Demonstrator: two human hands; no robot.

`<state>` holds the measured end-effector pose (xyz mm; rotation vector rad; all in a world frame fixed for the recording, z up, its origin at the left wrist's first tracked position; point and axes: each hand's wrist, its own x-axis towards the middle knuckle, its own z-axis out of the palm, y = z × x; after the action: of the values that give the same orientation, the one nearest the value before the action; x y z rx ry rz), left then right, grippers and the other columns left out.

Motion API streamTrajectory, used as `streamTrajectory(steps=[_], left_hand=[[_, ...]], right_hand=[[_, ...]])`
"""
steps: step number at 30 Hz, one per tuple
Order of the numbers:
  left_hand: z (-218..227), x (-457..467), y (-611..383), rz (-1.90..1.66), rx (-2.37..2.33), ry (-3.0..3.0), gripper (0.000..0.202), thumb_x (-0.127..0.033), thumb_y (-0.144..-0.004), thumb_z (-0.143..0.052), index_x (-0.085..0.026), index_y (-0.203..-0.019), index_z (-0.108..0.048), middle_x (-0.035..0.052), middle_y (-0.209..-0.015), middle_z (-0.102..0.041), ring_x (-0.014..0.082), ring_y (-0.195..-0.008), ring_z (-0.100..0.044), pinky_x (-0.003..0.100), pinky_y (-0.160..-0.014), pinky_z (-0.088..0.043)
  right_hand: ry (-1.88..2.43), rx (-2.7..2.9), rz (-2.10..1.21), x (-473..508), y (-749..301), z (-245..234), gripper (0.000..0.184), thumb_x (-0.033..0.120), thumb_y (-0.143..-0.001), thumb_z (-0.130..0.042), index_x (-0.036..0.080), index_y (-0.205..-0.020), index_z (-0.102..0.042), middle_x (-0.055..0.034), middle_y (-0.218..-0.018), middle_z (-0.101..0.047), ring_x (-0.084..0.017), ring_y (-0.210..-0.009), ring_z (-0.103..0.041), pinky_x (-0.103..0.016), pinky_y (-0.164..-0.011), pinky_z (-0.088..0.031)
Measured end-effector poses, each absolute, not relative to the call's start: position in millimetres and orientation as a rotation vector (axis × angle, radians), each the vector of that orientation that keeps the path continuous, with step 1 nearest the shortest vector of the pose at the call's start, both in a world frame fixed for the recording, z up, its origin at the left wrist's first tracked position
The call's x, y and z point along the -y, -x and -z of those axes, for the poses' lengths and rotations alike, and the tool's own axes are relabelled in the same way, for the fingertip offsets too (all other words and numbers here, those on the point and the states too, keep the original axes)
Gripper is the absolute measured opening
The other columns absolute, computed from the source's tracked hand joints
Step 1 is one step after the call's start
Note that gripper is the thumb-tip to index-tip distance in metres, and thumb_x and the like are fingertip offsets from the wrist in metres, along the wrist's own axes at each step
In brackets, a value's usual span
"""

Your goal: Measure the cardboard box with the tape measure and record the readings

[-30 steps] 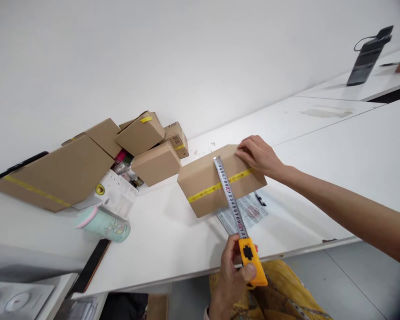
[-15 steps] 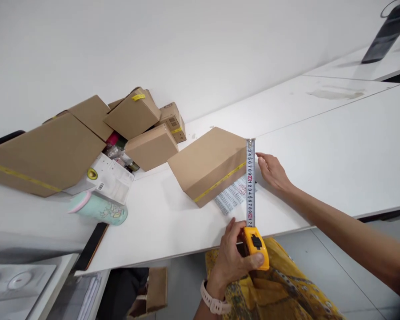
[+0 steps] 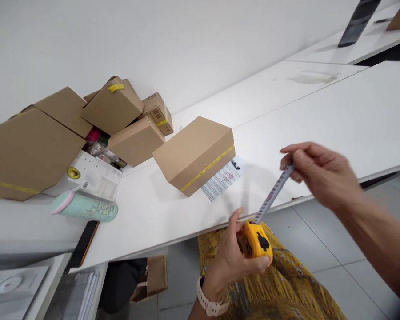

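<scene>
In my left hand (image 3: pixel 228 258) is the yellow case of a tape measure (image 3: pixel 259 243), held over my lap at the table's front edge. The tape's blade (image 3: pixel 274 193) runs out of the case up and to the right. My right hand (image 3: pixel 323 171) pinches the free end of that blade between thumb and fingers. To the left of both hands a closed cardboard box (image 3: pixel 196 153) with a yellow strip along its side rests on the white table. A printed sheet with a black clip (image 3: pixel 222 180) lies partly under the box.
Several cardboard boxes (image 3: pixel 111 109) are piled at the left beside a white carton (image 3: pixel 102 175). A mint tumbler (image 3: pixel 86 208) lies on its side near a dark flat object (image 3: pixel 84 244) at the table's corner. A dark upright object (image 3: pixel 358 24) stands far right.
My right hand has moved right and up, now gripping the tape's end. The blade has left the box's corner, is shorter and slants right. The view has shifted slightly.
</scene>
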<state>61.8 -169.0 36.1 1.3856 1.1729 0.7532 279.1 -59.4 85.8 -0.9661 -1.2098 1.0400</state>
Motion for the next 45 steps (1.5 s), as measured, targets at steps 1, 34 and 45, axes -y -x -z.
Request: streamTrajectory(steps=[1,34,45], left_hand=[[-38.2,171.8,-61.6,-0.790,-1.172,-1.351,0.103,-0.028,-0.064,-0.079,-0.025,-0.151,-0.022,0.0074,-0.118,-0.063,0.0230,-0.096,-0.063,0.038,-0.088,-0.051],[-91.9,-19.7,12.3,-1.059,-2.223,-2.580,0.096,-0.023,-0.071,-0.085,-0.023,-0.149,-0.029,0.0221,-0.162,0.001,0.0423,-0.146,-0.019,0.059,-0.106,-0.039],[-95.2,-60.9,-1.8,-1.047,-1.948,-2.678,0.092,-0.027,-0.072,-0.084,-0.023,-0.148,-0.032,0.0196,-0.162,-0.002,0.0422,-0.146,-0.021,0.056,-0.100,-0.047]], right_hand=[[0.953,1.277,-1.086,69.2,-272.5,-74.3,0.023,0.047,-0.090,-0.062,0.027,-0.098,-0.069,-0.0016,-0.074,-0.064,-0.011,-0.052,-0.045,-0.029,-0.047,-0.038],[1.467,2.222,0.081,-3.3,-236.9,40.6,0.043,0.035,-0.099,-0.037,0.021,-0.132,-0.060,-0.0119,-0.143,-0.055,-0.027,-0.133,-0.048,-0.047,-0.109,-0.035],[1.557,2.143,0.048,60.1,-255.8,26.7,0.042,0.041,-0.100,-0.037,0.018,-0.126,-0.061,-0.0146,-0.132,-0.063,-0.031,-0.121,-0.056,-0.046,-0.097,-0.043]])
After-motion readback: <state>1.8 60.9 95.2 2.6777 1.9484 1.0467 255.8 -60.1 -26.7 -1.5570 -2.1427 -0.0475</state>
